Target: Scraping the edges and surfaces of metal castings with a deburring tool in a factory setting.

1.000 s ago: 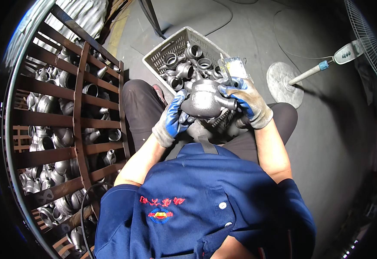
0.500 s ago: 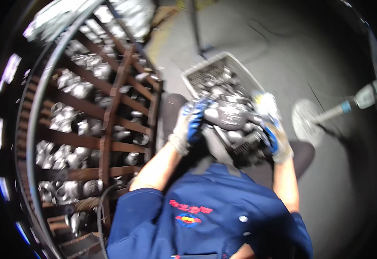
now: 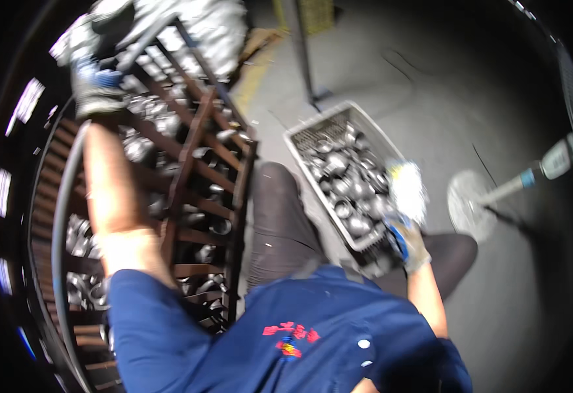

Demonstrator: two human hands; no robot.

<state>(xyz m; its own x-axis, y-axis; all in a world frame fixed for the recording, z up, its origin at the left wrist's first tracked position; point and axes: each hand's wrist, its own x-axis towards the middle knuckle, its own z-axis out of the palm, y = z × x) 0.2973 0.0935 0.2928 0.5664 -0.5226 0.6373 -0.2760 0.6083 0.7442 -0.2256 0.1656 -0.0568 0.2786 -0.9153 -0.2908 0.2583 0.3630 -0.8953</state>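
My left hand (image 3: 97, 85), in a white and blue glove, is stretched out to the far left, over the upper end of the slatted rack. Its fingers are closed round a rounded grey metal fitting (image 3: 113, 18), smeared by motion. My right hand (image 3: 409, 247), gloved alike, is at the near right corner of a pale plastic crate (image 3: 325, 208). Its blue fingertips bend in toward the grey metal pieces (image 3: 358, 188) heaped inside. Blur hides whether those fingers grip one of them.
The brown slatted rack (image 3: 191, 150) at my left holds many shiny metal fittings. A silvery wrapped bundle (image 3: 204, 33) lies beyond it. A clear plastic bag (image 3: 409, 193) is beside the crate. A floor-standing pole with a round base (image 3: 470, 203) stands to the right, a dark post (image 3: 299, 52) beyond the crate.
My left hand has swung from above the crate to the far left, taking the large metal fitting from between both hands. My right hand has dropped slightly toward the crate's near corner.
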